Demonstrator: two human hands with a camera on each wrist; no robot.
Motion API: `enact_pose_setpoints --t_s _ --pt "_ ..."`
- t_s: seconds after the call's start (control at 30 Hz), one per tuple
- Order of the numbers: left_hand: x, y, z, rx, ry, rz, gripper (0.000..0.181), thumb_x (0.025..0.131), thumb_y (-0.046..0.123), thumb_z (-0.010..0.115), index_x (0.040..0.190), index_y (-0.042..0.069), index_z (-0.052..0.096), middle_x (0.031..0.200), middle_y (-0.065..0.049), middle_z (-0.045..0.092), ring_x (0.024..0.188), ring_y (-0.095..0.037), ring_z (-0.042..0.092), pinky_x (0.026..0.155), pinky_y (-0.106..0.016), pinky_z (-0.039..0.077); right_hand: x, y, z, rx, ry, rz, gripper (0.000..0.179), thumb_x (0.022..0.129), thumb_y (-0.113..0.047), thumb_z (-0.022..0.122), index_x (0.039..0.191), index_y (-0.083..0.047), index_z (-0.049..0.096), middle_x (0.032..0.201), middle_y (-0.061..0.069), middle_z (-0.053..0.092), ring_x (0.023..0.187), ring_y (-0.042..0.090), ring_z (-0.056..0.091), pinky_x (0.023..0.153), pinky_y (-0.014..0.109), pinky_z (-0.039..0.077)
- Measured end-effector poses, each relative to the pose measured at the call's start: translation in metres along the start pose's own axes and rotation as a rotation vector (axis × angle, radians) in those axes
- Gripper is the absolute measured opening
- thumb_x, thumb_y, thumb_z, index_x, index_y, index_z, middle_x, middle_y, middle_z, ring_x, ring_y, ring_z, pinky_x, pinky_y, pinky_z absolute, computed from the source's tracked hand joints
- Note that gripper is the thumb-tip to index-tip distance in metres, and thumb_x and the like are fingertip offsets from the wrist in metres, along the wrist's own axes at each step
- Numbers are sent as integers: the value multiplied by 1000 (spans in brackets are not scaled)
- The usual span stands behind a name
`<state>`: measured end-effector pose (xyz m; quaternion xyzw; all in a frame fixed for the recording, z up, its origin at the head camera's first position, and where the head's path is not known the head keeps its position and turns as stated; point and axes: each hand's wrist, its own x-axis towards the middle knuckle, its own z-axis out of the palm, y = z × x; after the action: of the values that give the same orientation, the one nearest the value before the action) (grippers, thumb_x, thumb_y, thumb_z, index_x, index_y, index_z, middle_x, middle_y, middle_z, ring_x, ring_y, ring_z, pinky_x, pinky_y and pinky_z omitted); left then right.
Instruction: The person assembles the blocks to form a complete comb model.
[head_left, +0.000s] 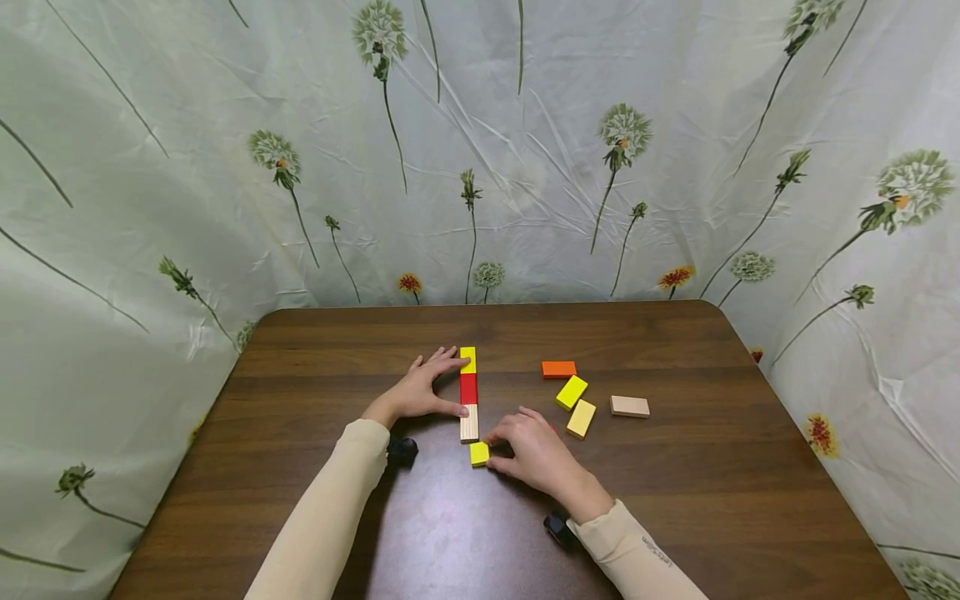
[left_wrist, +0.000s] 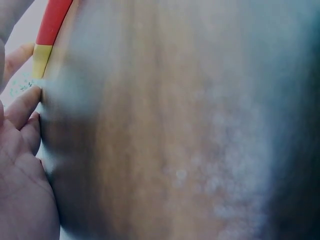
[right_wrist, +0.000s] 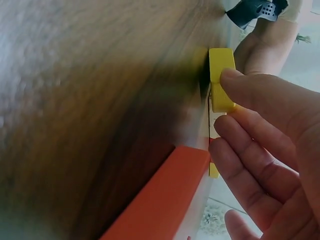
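A straight row of blocks lies at the table's middle in the head view: a yellow block [head_left: 468,353] at the far end, a red block [head_left: 468,389], then a plain wood block [head_left: 468,432]. My left hand [head_left: 412,393] lies along the row's left side, thumb and forefinger spread, the forefinger at the far yellow block and the thumb at the wood one. My right hand [head_left: 534,450] pinches another yellow block [head_left: 479,455] at the near end, set slightly right of the row. In the right wrist view, the thumb presses this yellow block [right_wrist: 221,65].
Right of the row lie an orange block [head_left: 558,369], a yellow block [head_left: 572,392], a pale yellow block [head_left: 581,418] and a pale wood block [head_left: 630,407]. A red-orange block [right_wrist: 160,195] shows large in the right wrist view. A flowered curtain [head_left: 525,167] hangs behind the table.
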<state>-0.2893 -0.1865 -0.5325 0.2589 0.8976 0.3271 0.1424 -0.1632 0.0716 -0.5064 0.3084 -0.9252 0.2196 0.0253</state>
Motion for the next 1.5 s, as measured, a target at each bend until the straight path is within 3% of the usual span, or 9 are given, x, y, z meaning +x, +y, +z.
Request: enact_pose_setpoints --t_s 0.67,1.5 --pt "4 5 0 9 -10 2 96 82 51 91 163 24 48 180 -12 23 169 -40 10 133 -69 -1 8 -8 5 -24 16 90 26 85 -24 94 106 -11 85 96 0 80 94 20 72 120 64 43" --pt "-2 2 1 12 -11 -3 94 84 51 90 164 23 48 180 -14 23 169 -40 9 132 -70 0 10 -13 11 14 14 41 22 86 -14 91 106 -8 84 97 2 78 96 19 73 124 58 41"
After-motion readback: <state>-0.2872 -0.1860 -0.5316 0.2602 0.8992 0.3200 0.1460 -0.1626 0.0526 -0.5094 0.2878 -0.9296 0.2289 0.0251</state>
